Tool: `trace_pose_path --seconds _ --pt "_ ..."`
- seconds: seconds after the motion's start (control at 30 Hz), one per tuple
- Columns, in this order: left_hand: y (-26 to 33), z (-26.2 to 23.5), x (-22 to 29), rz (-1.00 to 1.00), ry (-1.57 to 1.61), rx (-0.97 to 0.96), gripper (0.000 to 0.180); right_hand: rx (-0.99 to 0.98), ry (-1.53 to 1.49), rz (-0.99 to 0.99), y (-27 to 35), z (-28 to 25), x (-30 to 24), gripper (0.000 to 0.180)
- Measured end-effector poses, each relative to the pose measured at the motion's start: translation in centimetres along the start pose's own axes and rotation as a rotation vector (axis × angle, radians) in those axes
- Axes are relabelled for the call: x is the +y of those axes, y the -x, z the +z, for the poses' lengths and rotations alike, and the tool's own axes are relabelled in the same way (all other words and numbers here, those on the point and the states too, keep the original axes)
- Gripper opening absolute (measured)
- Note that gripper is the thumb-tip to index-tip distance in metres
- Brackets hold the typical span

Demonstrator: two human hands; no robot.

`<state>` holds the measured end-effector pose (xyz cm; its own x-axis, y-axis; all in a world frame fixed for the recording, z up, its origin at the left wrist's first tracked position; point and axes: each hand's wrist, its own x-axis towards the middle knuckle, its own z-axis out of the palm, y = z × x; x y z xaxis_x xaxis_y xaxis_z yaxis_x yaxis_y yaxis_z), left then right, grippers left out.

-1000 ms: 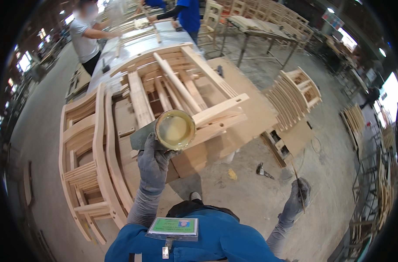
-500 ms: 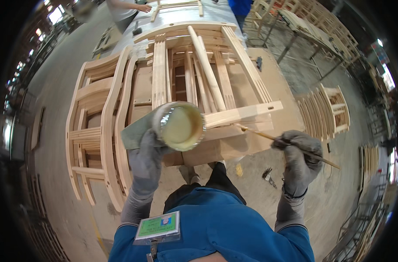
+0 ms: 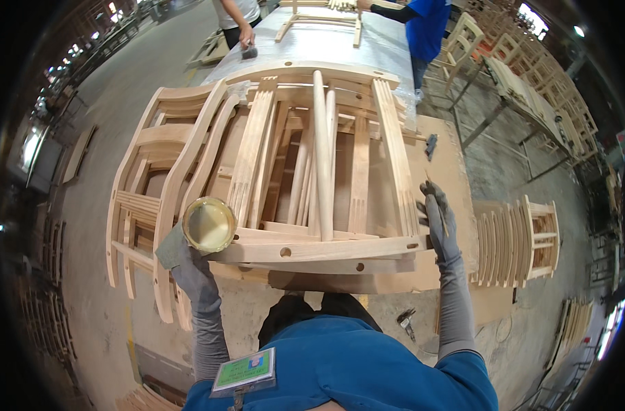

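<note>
My gloved left hand [image 3: 194, 270] is closed round a round jar [image 3: 209, 225] of pale cream liquid. A grey-green flat sheet [image 3: 168, 248] sticks out beside the jar, against the same hand. The jar is over the left end of a wooden rail [image 3: 326, 250] that has holes along it. At the rail's right end is my gloved right hand [image 3: 440, 220], its fingers close to the wood. A thin wooden stick [image 3: 444, 218] is held in that hand, pointing away from me. Beyond the rail lie grooved wooden slats [image 3: 253, 154] and round rods [image 3: 322, 157] inside a chair-like frame.
Curved wooden chair frames [image 3: 167, 164] lean at the left. More stacked curved parts [image 3: 507, 240] stand at the right. A dark tool [image 3: 431, 146] lies on the brown board [image 3: 456, 164]. Two other people are at the far table [image 3: 326, 41], one holding a dark brush [image 3: 249, 51].
The jar has moved left and down, off the middle. My right hand has turned upright and come to the rail's right end. The rail now lies nearly level. A co-worker's hand has reached the brush.
</note>
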<state>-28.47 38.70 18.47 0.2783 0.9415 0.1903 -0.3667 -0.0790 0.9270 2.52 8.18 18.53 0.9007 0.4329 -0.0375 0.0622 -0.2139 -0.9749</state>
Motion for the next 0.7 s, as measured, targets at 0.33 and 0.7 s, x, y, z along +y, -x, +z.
trace_pose_path --seconds 0.33,0.7 --pt "-3.5 -4.1 -2.6 0.112 -0.298 0.091 0.031 0.062 0.035 -0.233 3.2 3.6 -0.8 0.041" --pt "-5.9 -4.5 1.1 -0.018 -0.021 0.063 0.027 0.398 -0.023 -0.435 5.4 9.4 -4.2 0.039"
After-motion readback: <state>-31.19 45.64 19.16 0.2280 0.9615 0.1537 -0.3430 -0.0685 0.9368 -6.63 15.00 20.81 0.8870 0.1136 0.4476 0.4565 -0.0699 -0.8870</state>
